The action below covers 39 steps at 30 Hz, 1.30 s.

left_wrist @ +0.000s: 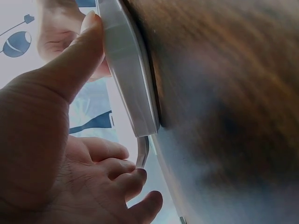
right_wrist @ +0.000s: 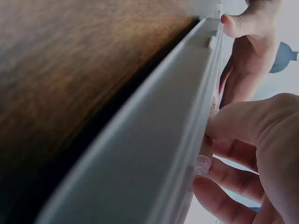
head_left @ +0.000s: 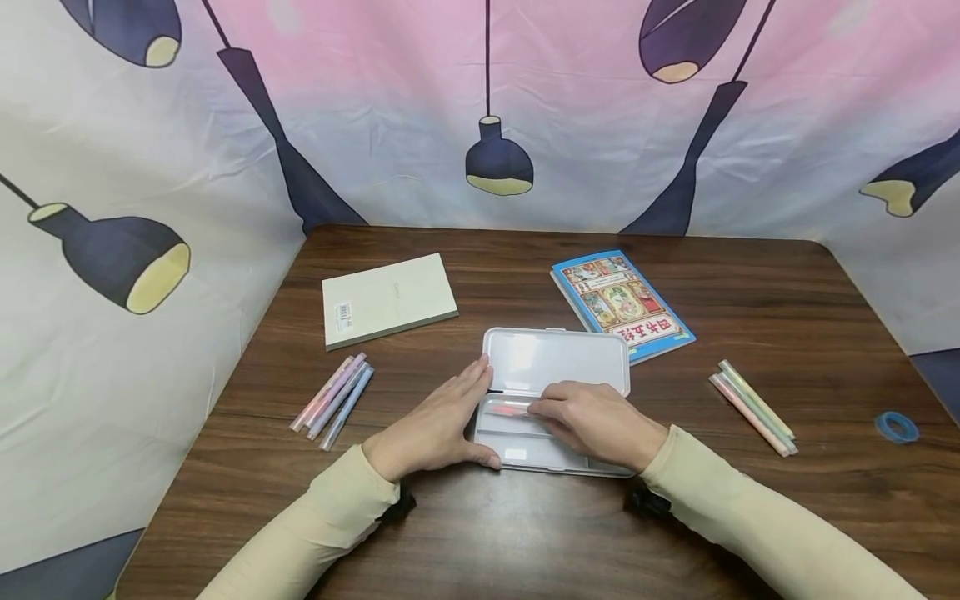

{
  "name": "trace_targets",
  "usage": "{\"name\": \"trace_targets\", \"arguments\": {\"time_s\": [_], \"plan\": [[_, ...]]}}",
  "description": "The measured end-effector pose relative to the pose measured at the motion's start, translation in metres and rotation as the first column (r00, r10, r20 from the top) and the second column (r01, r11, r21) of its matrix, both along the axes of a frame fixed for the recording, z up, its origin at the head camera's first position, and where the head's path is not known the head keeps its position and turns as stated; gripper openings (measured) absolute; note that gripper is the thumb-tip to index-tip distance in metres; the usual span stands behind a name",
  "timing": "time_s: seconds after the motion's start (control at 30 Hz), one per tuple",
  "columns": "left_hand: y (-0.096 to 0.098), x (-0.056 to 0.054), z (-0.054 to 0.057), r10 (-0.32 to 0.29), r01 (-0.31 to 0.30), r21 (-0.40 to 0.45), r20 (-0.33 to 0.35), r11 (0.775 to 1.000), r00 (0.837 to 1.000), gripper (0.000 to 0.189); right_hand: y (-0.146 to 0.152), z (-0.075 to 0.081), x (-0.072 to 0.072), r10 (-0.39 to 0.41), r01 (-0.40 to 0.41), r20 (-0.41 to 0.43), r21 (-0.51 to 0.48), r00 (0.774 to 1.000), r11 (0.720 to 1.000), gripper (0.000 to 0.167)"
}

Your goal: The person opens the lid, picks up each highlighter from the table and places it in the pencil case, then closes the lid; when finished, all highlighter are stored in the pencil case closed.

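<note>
A white pencil case (head_left: 517,452) lies on the table with its lid (head_left: 555,358) folded back. My left hand (head_left: 438,417) steadies the case's left side. Its thumb (left_wrist: 77,60) touches the front corner, and its extended fingers touch the lid's left edge. Over the tray, my right hand (head_left: 596,421) pinches a clear-capped pen (right_wrist: 203,163) between thumb and fingers. The pen's pinkish end (head_left: 508,410) shows in the back compartment; the hand covers the rest from above.
Several pens (head_left: 333,400) lie at left, and more pens (head_left: 753,408) at right, near a blue tape ring (head_left: 897,427). A cream notebook (head_left: 390,300) sits back left. A blue-edged book (head_left: 622,300) lies behind the lid.
</note>
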<state>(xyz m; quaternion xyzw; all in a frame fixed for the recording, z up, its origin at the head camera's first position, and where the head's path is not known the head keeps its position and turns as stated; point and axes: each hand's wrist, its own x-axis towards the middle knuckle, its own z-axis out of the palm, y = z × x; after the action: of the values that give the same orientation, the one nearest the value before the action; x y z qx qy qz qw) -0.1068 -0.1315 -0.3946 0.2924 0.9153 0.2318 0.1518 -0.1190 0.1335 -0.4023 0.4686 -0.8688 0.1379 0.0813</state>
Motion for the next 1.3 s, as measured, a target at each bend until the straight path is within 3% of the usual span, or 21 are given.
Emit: {"name": "trace_targets", "arguments": {"time_s": [0.67, 1.3], "plan": [[0.0001, 0.0001, 0.0001, -0.004, 0.004, 0.003, -0.013, 1.000, 1.000, 0.120, -0.0065, -0.0030, -0.0022, -0.024, 0.022, 0.028, 0.064, 0.999, 0.998, 0.019], [-0.0001, 0.0002, 0.0017, -0.007, 0.008, 0.013, -0.011, 1.000, 1.000, 0.119, -0.0077, -0.0019, -0.0027, -0.019, 0.018, 0.016, 0.058, 1.000, 0.998, 0.019]]}}
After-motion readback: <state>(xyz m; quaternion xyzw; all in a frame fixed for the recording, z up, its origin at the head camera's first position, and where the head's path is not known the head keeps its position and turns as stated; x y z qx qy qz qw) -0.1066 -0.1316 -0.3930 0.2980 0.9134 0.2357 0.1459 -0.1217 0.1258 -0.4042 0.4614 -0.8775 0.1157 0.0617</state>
